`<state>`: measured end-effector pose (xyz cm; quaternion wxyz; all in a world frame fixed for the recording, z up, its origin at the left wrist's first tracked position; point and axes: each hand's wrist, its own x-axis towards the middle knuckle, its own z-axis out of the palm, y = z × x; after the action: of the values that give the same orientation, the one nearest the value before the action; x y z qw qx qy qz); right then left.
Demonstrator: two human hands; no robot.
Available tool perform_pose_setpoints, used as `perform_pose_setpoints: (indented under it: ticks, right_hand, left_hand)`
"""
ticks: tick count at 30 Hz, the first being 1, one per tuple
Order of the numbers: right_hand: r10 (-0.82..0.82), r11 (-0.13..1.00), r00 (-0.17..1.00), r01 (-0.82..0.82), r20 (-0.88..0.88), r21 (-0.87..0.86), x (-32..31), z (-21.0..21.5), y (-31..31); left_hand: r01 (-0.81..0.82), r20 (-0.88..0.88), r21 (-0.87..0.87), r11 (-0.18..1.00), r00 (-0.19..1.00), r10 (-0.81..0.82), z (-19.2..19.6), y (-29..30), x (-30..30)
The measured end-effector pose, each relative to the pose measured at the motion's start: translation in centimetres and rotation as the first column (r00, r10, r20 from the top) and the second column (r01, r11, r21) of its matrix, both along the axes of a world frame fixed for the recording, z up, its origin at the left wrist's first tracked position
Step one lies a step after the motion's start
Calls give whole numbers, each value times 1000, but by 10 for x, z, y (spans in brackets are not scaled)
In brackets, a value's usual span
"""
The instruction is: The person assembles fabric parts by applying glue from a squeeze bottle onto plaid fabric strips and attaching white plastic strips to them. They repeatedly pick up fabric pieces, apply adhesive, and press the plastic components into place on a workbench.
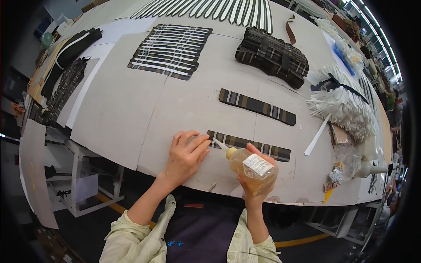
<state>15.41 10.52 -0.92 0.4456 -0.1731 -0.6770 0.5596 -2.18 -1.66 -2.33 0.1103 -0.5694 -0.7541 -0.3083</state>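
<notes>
In my right hand (263,162) is a clear squeeze bottle (250,168) of amber liquid with a white label. Its pale pointed nozzle tilts down to the left end of a plaid fabric strip (258,148) lying flat on the table. My left hand (186,153) rests beside that end, fingers extended and slightly bent, fingertips at the strip's edge. Whether they press on the fabric is hard to see. A second plaid strip (258,107) lies farther away, roughly parallel to the first.
Plaid pieces bearing white strips (171,50) lie at the back left. A tied plaid bundle (272,57) sits at the back right. Rightward are a bound bunch of white strips (342,103), a single white strip (316,135) and a brush (337,173). Dark fabric (70,57) lies far left.
</notes>
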Motion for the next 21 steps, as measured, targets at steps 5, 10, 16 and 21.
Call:
perform_pose_setpoints:
  ticks: [5,10,16,21]
  right_hand:
    - [-7,999,1000,6,29,54,-7,0,-8]
    - [-37,993,999,39,-14,115,-11,-2,-13]
    - [-142,975,988,130,56,179,-8,3,-17]
    - [-58,978,997,45,57,203,0,-3,-14]
  left_hand:
    - [-3,-3,-16,1000,1000,3,-1,0,-1]
    - [-9,-15,-22,1000,1000,9,-1,0,-1]
    - [-21,-25,-23,1000,999,20,1,3,0]
    - [-30,-56,-43,999,998,28,1,3,1]
